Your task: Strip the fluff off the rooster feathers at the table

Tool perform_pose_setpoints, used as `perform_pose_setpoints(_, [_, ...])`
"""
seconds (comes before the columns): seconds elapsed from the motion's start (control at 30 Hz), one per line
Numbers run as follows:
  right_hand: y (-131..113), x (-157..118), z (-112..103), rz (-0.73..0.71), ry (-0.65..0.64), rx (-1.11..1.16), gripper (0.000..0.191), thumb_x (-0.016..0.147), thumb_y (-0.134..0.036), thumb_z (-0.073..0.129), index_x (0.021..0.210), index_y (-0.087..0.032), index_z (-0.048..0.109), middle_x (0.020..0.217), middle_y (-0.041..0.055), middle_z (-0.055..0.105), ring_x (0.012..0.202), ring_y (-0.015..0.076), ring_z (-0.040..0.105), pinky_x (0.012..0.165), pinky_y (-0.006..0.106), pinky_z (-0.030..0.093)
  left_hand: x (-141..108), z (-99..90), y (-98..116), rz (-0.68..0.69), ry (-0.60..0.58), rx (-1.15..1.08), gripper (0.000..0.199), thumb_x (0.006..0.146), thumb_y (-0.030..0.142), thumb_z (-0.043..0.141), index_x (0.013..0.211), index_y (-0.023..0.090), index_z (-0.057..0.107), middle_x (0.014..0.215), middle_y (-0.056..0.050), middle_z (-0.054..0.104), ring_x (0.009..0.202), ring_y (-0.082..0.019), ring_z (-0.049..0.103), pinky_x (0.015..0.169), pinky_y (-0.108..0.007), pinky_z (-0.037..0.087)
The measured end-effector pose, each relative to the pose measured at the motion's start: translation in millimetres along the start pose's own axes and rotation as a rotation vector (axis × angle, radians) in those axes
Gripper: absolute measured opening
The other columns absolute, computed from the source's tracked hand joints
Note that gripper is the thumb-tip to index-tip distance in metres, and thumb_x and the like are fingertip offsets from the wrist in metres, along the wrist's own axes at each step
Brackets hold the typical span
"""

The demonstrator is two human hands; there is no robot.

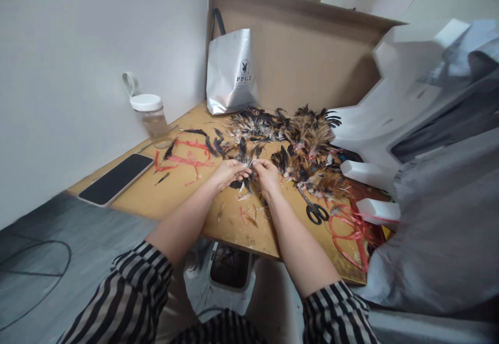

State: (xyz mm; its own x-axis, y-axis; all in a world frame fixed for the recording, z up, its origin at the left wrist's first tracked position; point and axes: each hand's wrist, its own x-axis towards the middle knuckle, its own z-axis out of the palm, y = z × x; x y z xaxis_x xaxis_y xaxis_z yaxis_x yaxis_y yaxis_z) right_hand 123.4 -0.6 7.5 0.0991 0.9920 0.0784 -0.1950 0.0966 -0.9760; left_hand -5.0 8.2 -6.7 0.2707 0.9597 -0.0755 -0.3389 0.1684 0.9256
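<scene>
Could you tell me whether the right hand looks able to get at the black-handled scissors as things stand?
Probably yes: the scissors lie to the right of the right hand, their handles uncovered, though that hand would likely have to leave the feather bunch first.

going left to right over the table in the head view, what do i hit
Phone, red strips, left hand, right hand, scissors, then more red strips at the right end.

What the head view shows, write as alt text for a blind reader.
A person's left hand and right hand meet at a tuft of dark feathers over a wooden table, near heaped brown feathers. Scissors are to the right; a phone and lidded bottle, to the left.
</scene>
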Motion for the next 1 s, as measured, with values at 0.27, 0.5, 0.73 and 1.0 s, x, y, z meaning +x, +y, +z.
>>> perform_pose_setpoints(0.27, [2.1,-0.4,3.1,0.009,0.007,0.023,0.021,0.058,-0.031,0.062,0.069,-0.015,0.055,0.045,-0.0065,0.046,0.038,0.0042,0.035,0.038,0.017,0.025,0.0,0.0,0.1,-0.011,0.023,-0.016,0.012,0.068,0.017,0.063,0.065,0.006,0.06,0.056,-0.004,0.06,0.045,-0.004,0.052,0.043,-0.012,0.04])
perform_pose_setpoints(0.5, [-1.9,-4.1,2.9,0.036,-0.009,-0.011,0.021,0.059,-0.034,0.061,0.069,-0.016,0.056,0.051,-0.0034,0.052,0.04,0.0054,0.039,0.038,0.018,0.027,-2.3,1.9,3.9,0.009,0.048,0.017,0.014,0.067,0.019,0.063,0.063,0.007,0.057,0.05,-0.002,0.056,0.042,-0.003,0.048,0.042,-0.013,0.038])
perform_pose_setpoints(0.73, [-1.8,-4.5,2.5,0.043,0.003,-0.089,0.02,0.06,-0.033,0.061,0.058,-0.016,0.051,0.041,-0.0051,0.046,0.035,0.0047,0.034,0.037,0.018,0.024,-1.0,2.4,3.2,0.052,0.054,0.031,0.015,0.066,0.02,0.065,0.064,0.007,0.058,0.055,-0.004,0.059,0.045,-0.004,0.049,0.043,-0.015,0.038])
perform_pose_setpoints(1.0, [-3.5,-4.4,0.6,0.027,-0.006,-0.061,0.023,0.058,-0.036,0.063,0.059,-0.015,0.051,0.04,-0.0057,0.044,0.035,0.0043,0.031,0.036,0.019,0.021,1.2,-0.9,1.6,0.056,0.048,-0.028,0.014,0.067,0.019,0.063,0.066,0.006,0.061,0.06,-0.006,0.061,0.048,-0.005,0.052,0.044,-0.013,0.04])
